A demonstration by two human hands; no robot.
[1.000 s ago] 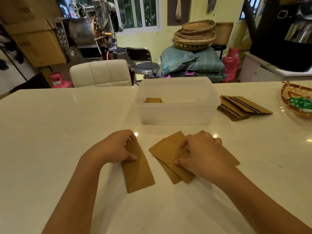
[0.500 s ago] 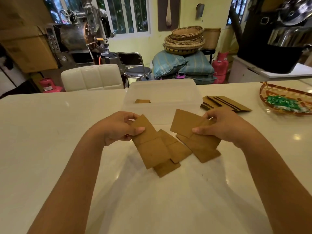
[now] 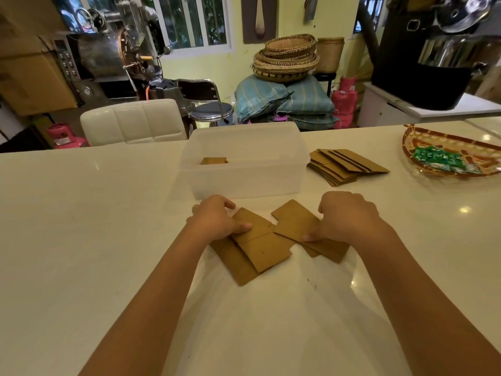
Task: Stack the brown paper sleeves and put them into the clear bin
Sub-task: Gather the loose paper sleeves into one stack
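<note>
One clear bin [image 3: 245, 183] stands just beyond the two hands, with one small stack of sleeves [image 3: 213, 160] inside. Under the left hand [image 3: 217, 218] lie about three overlapping brown sleeves [image 3: 260, 248]; under the right hand [image 3: 347, 217], about three more [image 3: 295, 221]. Beyond the right hand lie one loose pile [image 3: 344, 165], too overlapped to count, and one woven tray [image 3: 423, 142].

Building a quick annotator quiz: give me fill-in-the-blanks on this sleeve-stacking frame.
1. Both hands rest on loose brown sleeves lying on the ____ table.
2. The clear bin already holds ____ at its left end.
3. A spare sleeve pile sits to the bin's ____.
Missing words: white; sleeves; right
</note>
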